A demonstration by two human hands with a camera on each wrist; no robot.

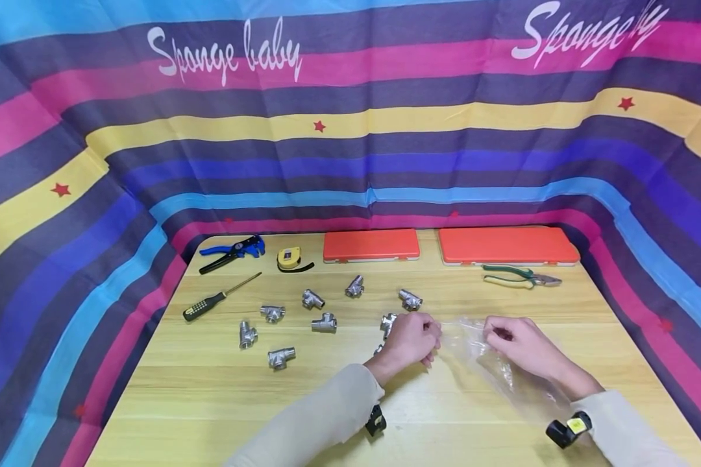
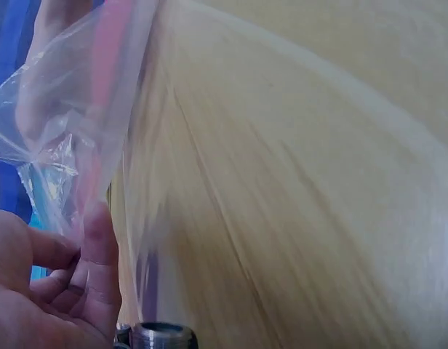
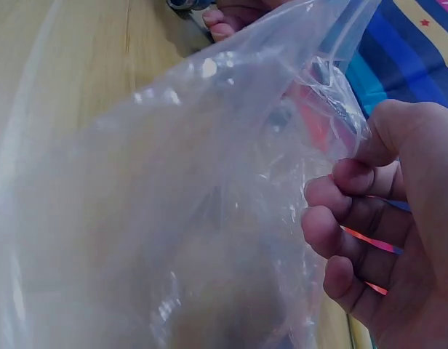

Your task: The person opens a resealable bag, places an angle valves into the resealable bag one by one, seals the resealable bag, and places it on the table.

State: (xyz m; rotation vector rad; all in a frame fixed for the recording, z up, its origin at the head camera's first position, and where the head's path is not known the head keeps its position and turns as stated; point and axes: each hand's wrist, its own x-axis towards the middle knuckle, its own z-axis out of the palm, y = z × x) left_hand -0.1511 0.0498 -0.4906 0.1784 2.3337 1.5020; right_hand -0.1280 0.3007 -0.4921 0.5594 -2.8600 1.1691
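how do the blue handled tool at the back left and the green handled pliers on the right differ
The blue-handled tool lies at the table's back left beside the yellow tape measure; the green-handled pliers lie on the right, in front of an orange case. The blue tool's black head is broad and blocky; the pliers' jaws are bare metal and taper to a point. Both lie flat with handles spread, untouched by the hands.

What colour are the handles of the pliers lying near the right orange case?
Green; the pliers show best in the head view, just in front of the orange case.
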